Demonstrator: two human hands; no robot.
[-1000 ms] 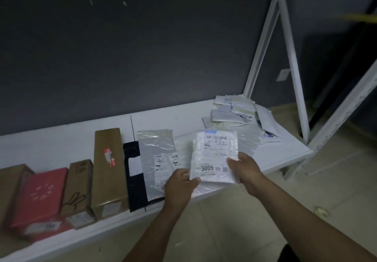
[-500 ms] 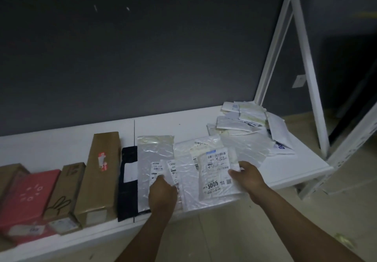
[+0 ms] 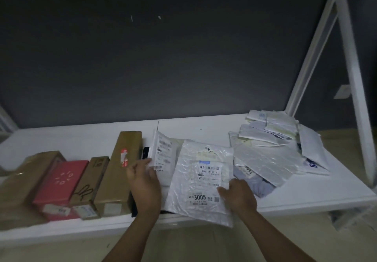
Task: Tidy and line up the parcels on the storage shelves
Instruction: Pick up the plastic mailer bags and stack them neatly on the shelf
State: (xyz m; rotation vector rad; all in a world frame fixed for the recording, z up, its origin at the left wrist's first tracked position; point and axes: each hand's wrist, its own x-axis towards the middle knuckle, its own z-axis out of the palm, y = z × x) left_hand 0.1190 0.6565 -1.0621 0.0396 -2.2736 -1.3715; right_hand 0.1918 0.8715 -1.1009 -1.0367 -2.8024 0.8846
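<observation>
While right hand [image 3: 238,197] holds it, parcel [image 3: 195,206] labelled 3005

White shelf [image 3: 204,127] — brown boxes [image 3: 120,172] in a row at 9 o'clock, a red box [image 3: 63,180] among them, flat bags [image 3: 204,180] at 6, mailers [image 3: 269,139] heaped at 2.

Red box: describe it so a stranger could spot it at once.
On the white shelf, find the row of boxes at its left end. The red box lies between brown cartons; it alone is red, with pale lettering on top.
</observation>
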